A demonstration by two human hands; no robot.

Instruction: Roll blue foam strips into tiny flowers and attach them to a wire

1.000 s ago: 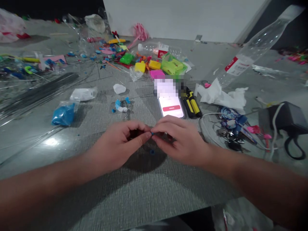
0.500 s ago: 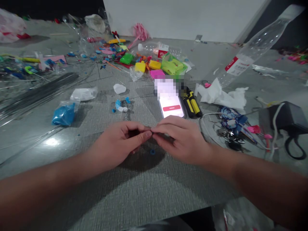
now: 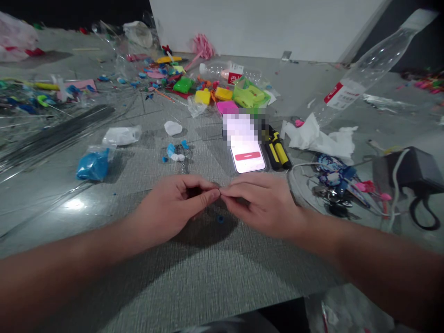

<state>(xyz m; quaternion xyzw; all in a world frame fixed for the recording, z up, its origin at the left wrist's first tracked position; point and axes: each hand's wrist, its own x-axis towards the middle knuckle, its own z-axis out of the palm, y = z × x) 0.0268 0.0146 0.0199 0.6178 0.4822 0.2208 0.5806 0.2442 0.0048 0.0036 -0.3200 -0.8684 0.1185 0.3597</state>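
Note:
My left hand (image 3: 171,208) and my right hand (image 3: 263,203) meet fingertip to fingertip just above the grey table (image 3: 194,277). Both are pinched shut on a tiny piece between them, too small and hidden to name. A small blue bead-like bit (image 3: 219,218) lies on the table directly under the fingertips. A lit phone (image 3: 247,147) lies just beyond my right hand. Small blue and white scraps (image 3: 174,152) lie beyond my left hand.
A blue lump in a clear bag (image 3: 93,164) lies at the left, with thin metal rods (image 3: 55,132) beyond it. Coloured clay packets (image 3: 222,95) crowd the back. Two black-and-yellow markers (image 3: 277,149), crumpled tissue (image 3: 319,138), a clear bottle (image 3: 364,69), keys (image 3: 335,185) and a black charger (image 3: 411,173) lie at the right.
The blue speck seen between my fingertips a second ago is now hidden by the pinch. Both hands have stayed almost in place.

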